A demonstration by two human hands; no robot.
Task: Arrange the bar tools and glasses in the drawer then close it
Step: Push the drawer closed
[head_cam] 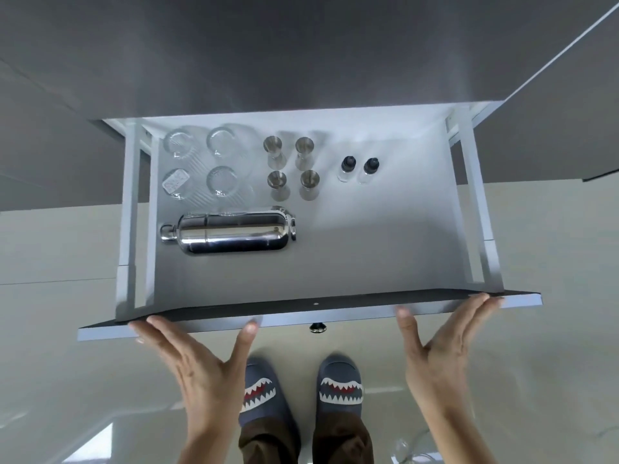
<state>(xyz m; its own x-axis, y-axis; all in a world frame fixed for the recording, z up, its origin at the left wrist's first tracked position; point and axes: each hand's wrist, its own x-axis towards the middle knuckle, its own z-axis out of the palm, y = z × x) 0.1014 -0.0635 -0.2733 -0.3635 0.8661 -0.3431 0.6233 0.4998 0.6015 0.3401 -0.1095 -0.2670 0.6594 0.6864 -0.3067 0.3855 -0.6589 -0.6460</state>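
Observation:
The drawer (385, 256) stands pulled out below a grey counter. Inside at the back left are several clear glasses (221, 142) in a block. Beside them stand several steel jiggers (278, 185), then two small black-capped bottles (346, 169) to their right. A shiny steel shaker (231, 232) lies on its side in front of the glasses. My left hand (197, 366) and my right hand (442, 349) are both spread flat, fingertips touching the drawer's front panel (311, 316) on either side of its black knob (317, 327). Neither hand holds anything.
The grey counter top (301, 55) overhangs the drawer's back. Below the panel are my two feet in shark-pattern slippers (340, 386) on a pale glossy floor. A clear glass object (407, 450) lies on the floor at the lower right.

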